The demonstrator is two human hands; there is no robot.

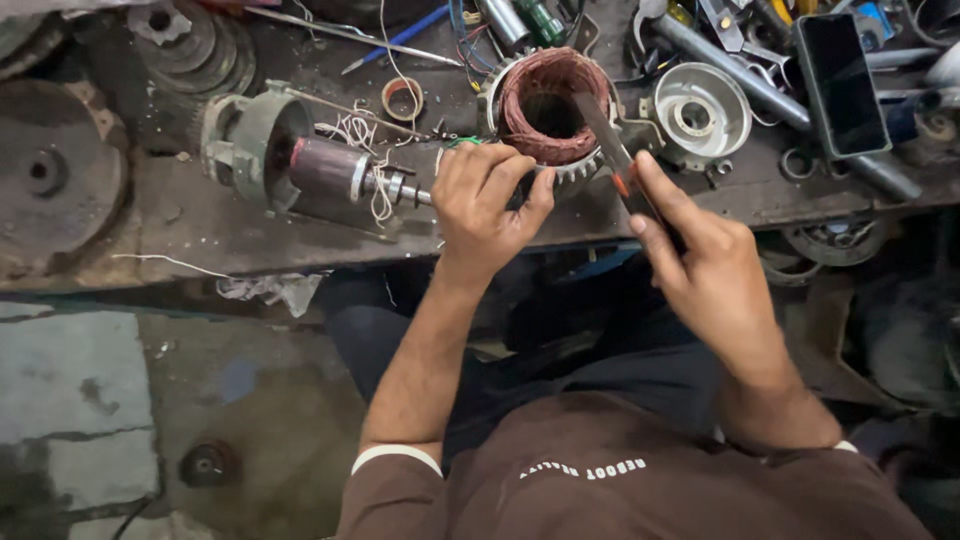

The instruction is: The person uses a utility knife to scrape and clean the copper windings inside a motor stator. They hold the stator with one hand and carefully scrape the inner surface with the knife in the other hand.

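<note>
Round motor stator with reddish copper windings and toothed grey metal rim [548, 108] sits on dark grimy counter [200, 215], just beyond both hands. Left hand [487, 200] grasps stator's near rim. Right hand [700, 262] clenched on dark flat-bladed tool [612, 150], blade laid across windings.

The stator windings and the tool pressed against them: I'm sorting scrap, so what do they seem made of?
The windings look like enamelled copper wire: reddish-brown, fine strands. The stator core seems bare steel, grey and toothed. The tool in the right hand looks like dark, dull metal, though that is unsure.
</note>
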